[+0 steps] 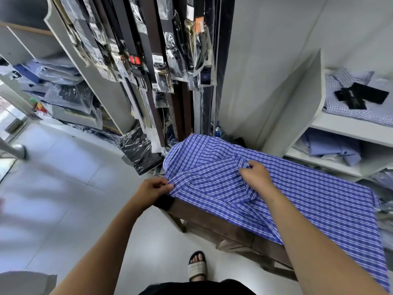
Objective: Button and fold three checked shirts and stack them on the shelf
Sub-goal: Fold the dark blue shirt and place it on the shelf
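1. The blue checked shirt (287,188) lay spread across the brown worktop (212,218), collar end away from me and hem trailing toward my right, with the white shelf (331,124) just beyond the worktop's far right corner.
2. My left hand (152,189) pinched the shirt's near-left edge between thumb and curled fingers, where the cloth overhung the worktop.
3. My right hand (256,172), fingers curled, pinched a small bit of the front placket near the collar; whether a button sat in that pinch was too small to tell.
4. I judged the shirt light, thin and limp: it draped and wrinkled over the worktop, so it would sag wherever unsupported and slide easily.
5. Seams, placket and collar looked like the firmest places to take hold.
6. It showed a bright blue ground crossed by fine white lines, creased around the chest.
7. A paler folded checked shirt (348,103) already rested on the shelf.
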